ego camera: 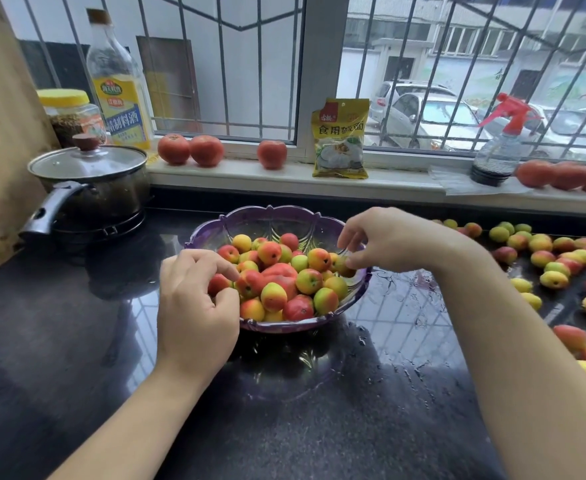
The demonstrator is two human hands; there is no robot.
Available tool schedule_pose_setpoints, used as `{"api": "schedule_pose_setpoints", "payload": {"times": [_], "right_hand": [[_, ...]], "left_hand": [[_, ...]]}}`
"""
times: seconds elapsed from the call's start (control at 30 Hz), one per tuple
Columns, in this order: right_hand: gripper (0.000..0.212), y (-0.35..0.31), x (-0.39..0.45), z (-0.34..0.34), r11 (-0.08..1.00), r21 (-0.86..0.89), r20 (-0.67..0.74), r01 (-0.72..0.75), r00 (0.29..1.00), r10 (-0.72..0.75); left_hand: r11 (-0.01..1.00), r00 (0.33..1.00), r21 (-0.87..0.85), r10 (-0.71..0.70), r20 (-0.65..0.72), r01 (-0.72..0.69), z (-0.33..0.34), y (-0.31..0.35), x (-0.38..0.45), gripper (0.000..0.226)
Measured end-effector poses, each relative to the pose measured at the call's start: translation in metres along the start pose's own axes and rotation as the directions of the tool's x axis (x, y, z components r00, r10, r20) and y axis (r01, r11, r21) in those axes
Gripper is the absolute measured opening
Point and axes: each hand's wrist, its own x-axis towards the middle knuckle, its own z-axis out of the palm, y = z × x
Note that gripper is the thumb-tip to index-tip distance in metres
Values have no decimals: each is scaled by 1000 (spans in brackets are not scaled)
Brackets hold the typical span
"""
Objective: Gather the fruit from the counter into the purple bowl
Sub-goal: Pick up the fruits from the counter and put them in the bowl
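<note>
Nearest the camera, the left hand (194, 299) sits at the near-left rim of the scalloped translucent purple bowl (277, 216), its fingers (224, 270) curled and pinching a small red fruit (218, 284) just over the heap inside. A little farther in, the right hand (388, 240) reaches across the bowl's right rim, fingers pinched together on a small yellow-green fruit (345, 266) at the edge of the pile. Both hands look to be letting go of their loads, so the bowl is already well filled. What the coming move turns on lies out to the right: the loose scatter of small red-and-yellow fruit (554, 268) spread over the dark, wet stone bench (371, 393), well apart from the bowl. It lies on the right arm's side, so that hand is much nearer; the left would have to cross over the bowl.
</note>
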Motion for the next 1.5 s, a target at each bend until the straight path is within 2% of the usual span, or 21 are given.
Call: {"api": "schedule_pose_setpoints", "payload": {"times": [0.07, 0.13, 0.23, 0.37, 0.43, 0.5, 0.57, 0.6, 0.67, 0.73, 0.87, 1.0, 1.17, 1.3, 1.4, 1.5], "right_hand": [[21, 3, -1, -7, 992, 127, -60, 0, 998, 7], [11, 11, -3, -15, 947, 320, -204, -4, 976, 73], [13, 43, 9, -10, 887, 456, -414, -68, 866, 279], [27, 102, 27, 47, 800, 488, -410, -349, 717, 564], [30, 118, 29, 71, 767, 487, -412, -417, 665, 623], [34, 126, 32, 78, 762, 488, -443, -425, 632, 636], [44, 130, 40, 76, 789, 426, -470, -442, 637, 611], [50, 132, 44, 75, 810, 353, -463, -469, 664, 587], [58, 137, 53, 70, 821, 215, -394, -529, 722, 569], [63, 144, 60, 64, 805, 146, -304, -575, 749, 589], [65, 150, 67, 58, 800, 43, -257, -598, 767, 587], [54, 141, 65, 64, 811, -21, -307, -584, 776, 551], [28, 128, 43, 82, 858, 87, -493, -506, 726, 478], [13, 128, 34, 84, 837, 232, -613, -496, 593, 522], [18, 131, 35, 82, 802, 283, -609, -526, 547, 574], [39, 136, 38, 78, 762, 354, -550, -542, 539, 638]], "left_hand": [[997, 999, 64, 33, -16, -32, -1, 0, 0, 18], [995, 998, 84, 59, 9, -59, 0, 1, -1, 18], [994, 997, 79, 69, 34, -72, 2, 0, -2, 19], [995, 997, 74, 60, 42, -63, 3, 0, -1, 21], [995, 997, 76, 65, 44, -68, 5, -1, 0, 22], [994, 996, 79, 71, 45, -75, 5, -2, -1, 22], [993, 996, 81, 77, 42, -81, 4, -2, -1, 23], [993, 996, 83, 79, 41, -82, 5, -2, -1, 23], [993, 996, 83, 82, 41, -85, 5, -3, -1, 23], [993, 996, 81, 81, 38, -84, 6, -2, 0, 22], [994, 996, 74, 77, 35, -79, 4, -1, -2, 22], [995, 997, 64, 75, 35, -77, 3, 0, -1, 22], [997, 997, 47, 66, 25, -67, 3, 0, -2, 19], [997, 998, 47, 59, 29, -60, 4, 1, -1, 18], [997, 998, 47, 62, 29, -63, 4, 1, -1, 19], [997, 998, 50, 54, 31, -56, 4, 1, -1, 19]]}}
